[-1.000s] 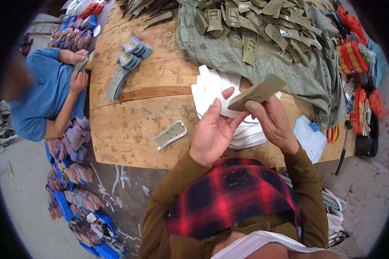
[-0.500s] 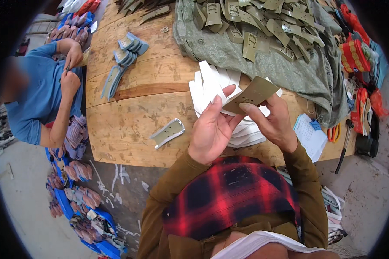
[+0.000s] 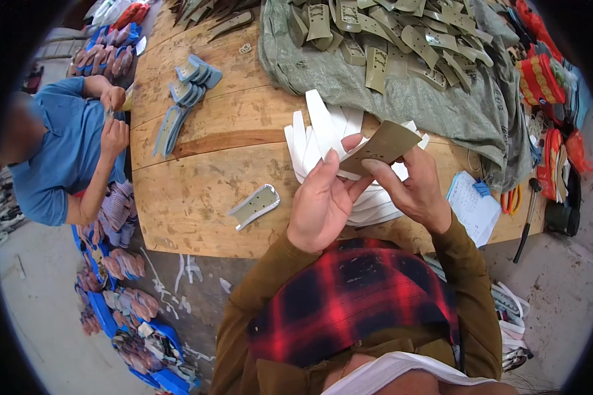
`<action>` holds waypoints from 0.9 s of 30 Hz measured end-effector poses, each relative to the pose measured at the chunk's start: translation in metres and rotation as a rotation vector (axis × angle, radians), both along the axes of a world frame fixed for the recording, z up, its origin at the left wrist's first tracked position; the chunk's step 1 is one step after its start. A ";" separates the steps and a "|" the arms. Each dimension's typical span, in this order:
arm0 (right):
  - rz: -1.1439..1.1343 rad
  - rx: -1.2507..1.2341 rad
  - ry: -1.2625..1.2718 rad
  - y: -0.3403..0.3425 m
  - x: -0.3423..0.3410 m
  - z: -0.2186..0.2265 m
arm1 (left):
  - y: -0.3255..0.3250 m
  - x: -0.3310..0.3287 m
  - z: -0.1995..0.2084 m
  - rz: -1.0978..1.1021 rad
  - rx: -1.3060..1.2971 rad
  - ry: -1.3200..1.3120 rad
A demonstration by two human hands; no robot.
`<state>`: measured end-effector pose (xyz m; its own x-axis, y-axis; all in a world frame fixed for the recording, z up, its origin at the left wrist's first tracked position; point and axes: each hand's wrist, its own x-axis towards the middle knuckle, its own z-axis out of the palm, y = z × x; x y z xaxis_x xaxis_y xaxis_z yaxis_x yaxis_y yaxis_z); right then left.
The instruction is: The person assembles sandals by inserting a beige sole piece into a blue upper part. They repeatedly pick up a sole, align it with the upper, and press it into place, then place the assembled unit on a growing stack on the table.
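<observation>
Turned slightly since earlier, the olive plate point(image 3: 387, 143) is pinched by the right hand's point(image 3: 420, 191) closed grip over the white strips point(image 3: 323, 125); whether the left hand point(image 3: 319, 205) (half-curled) has hold cannot be told. Left of the strips, one white-rimmed plate point(image 3: 255, 207) appears done; beyond, many bare plates point(image 3: 376, 69) are left.

The wooden table point(image 3: 237, 131) is carrying plenty: a grey-green woven sheet point(image 3: 286, 59) is sprawling across the far side, white strips point(image 3: 319, 118) are fanning out nearer, pale-blue curved pieces point(image 3: 190, 95) are clustering at left, one white-edged olive piece point(image 3: 254, 207) is lying alone, and marked paper point(image 3: 471, 207) is resting at right.
</observation>
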<state>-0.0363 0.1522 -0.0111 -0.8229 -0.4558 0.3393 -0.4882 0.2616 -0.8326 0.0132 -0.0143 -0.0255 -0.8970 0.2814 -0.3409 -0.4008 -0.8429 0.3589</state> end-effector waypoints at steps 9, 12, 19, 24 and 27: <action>0.038 0.035 0.469 0.000 0.008 -0.012 | -0.034 -0.015 0.015 -0.059 -0.726 0.329; 0.088 0.093 0.542 0.000 0.009 -0.007 | -0.045 -0.016 0.029 0.030 -1.056 0.361; 0.074 0.184 0.550 0.002 0.013 -0.001 | -0.031 -0.001 0.044 0.185 -1.608 0.631; 0.011 0.174 0.537 -0.003 0.016 -0.004 | -0.019 0.003 0.042 0.267 -1.614 0.779; -0.027 0.166 0.541 -0.006 0.016 -0.009 | -0.015 0.004 0.045 0.240 -1.592 0.749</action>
